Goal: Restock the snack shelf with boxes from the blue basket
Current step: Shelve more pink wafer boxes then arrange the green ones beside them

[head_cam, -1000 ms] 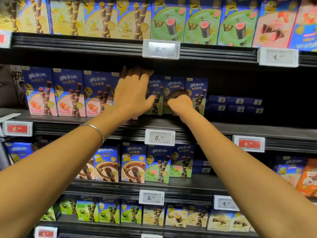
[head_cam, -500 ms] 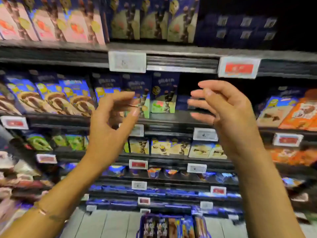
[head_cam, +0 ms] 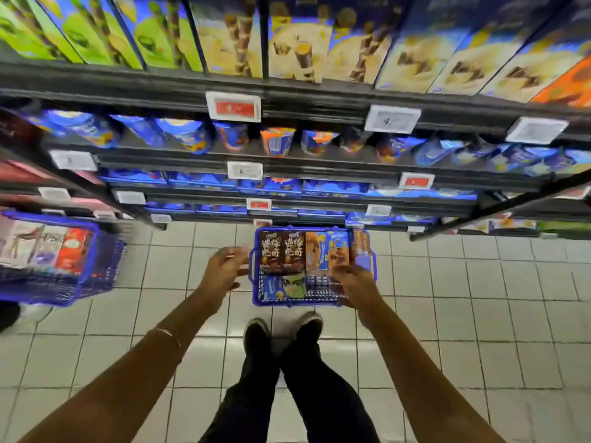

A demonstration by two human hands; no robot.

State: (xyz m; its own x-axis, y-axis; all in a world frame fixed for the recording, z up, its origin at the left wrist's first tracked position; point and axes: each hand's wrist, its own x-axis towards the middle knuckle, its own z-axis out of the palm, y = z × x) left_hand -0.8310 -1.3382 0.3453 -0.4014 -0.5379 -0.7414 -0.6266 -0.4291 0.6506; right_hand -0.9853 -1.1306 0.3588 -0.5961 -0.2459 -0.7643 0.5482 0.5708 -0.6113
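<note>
Where blue basket [head_cam: 255, 282] sits, left hand [head_cam: 222, 270] beside rim, right hand [head_cam: 353, 284] over it.

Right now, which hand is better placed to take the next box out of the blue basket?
Right, most likely. The right hand hangs over the blue basket, fingers close to the boxes inside. The left hand is outside the basket's left rim, empty and farther from any box.

Thin bangle [head_cam: 169, 334], black trousers [head_cam: 323, 398], dark shoes [head_cam: 256, 334].
</note>
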